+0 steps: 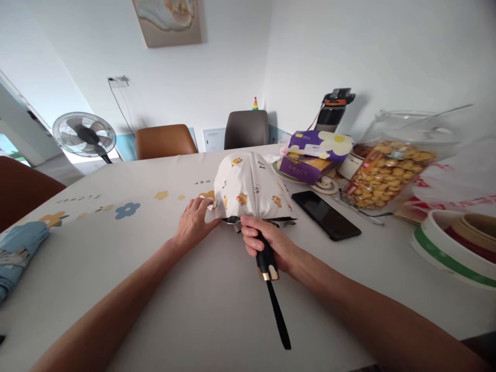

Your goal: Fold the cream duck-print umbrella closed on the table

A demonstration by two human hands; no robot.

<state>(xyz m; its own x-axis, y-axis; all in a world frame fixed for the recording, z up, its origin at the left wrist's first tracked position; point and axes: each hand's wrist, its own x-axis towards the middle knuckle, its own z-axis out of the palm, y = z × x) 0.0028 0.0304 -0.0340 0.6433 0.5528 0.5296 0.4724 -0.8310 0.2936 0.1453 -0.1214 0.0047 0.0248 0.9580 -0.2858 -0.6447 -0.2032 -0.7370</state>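
Observation:
A folding umbrella with a white canopy and small yellow cartoon prints lies on the table, its canopy loosely folded and pointing away from me. My right hand is wrapped around its black handle, which has a gold-coloured end. From that end a black wrist strap hangs toward me. At the canopy's left lower edge, my left hand has its thumb against the fabric. A small white tab of cloth shows at its bent fingers, and the exact grip there is partly hidden.
Right of the umbrella lies a black phone. Beyond are a purple box, a black bottle, a snack jar, glasses and tape rolls. A blue folded umbrella lies far left; chairs and a fan stand behind.

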